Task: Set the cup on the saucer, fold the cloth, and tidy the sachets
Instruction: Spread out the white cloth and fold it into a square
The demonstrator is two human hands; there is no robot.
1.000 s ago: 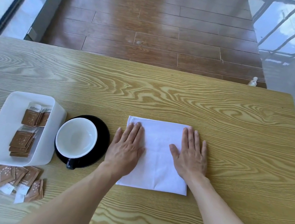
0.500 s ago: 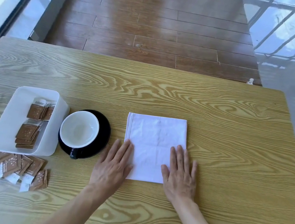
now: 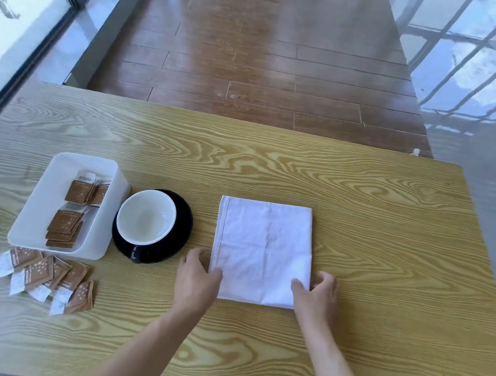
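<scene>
Hands [image 3: 197,279] slid back, gripping cloth's [image 3: 263,250] near corners.

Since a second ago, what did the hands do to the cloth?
Both hands slid back along the cloth toward the person. The left hand and right hand now pinch its near corners. Cup, saucer, box and loose sachets stayed put.

No legible text anywhere. The brown sachets [image 3: 46,276] loose on my table and those in the white tray [image 3: 31,211] have small print on their white ends, too blurred to read. No brands, nos. or signs elsewhere.
</scene>
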